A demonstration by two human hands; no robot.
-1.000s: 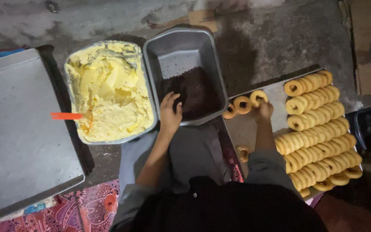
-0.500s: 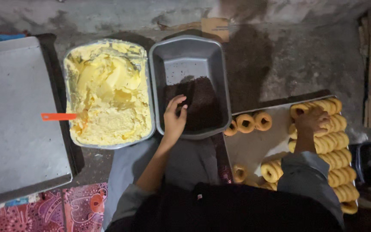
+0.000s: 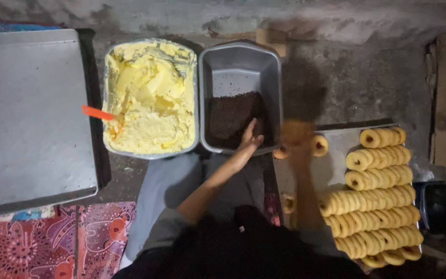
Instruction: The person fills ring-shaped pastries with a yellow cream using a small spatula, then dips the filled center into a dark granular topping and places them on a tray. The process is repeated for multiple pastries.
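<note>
L hand (image 3: 249, 138) rested in the metal pan (image 3: 241, 62) of dark crumbs (image 3: 231, 116), fingers loosely spread and flat on the crumbs near the pan's front rim, holding nothing. R hand (image 3: 296, 135) was a motion blur just past the pan's right wall, above the near-left corner of the doughnut tray (image 3: 336, 135); grip couldn't be told, too smeared, though a doughnut-coloured blur sat w/ it. One ring doughnut (image 3: 320, 145) lay just beside that hand on the tray, another (image 3: 281, 153) at the tray's left edge, half hidden.

Edges: crumb pan and the tub of yellow cream (image 3: 148, 98) stood side by side, rims touching or nearly so, no gap for a hand btwn them. An orange spatula handle (image 3: 98, 112) stuck out over the tub's left rim toward the big flat metal sheet (image 3: 27, 113), which sat close to the tub w/ a narrow dark strip btwn. Rows of doughnuts (image 3: 378, 201) filled the tray's right side, packed on edge up to its rim; the left part of the tray was mostly bare, w/ a single doughnut (image 3: 287, 201) lower down by the R forearm. Open concrete floor (image 3: 357, 77) lay behind the tray, right of the pan. Patterned cloth (image 3: 42, 243) lay at lower left, below the sheet.
</note>
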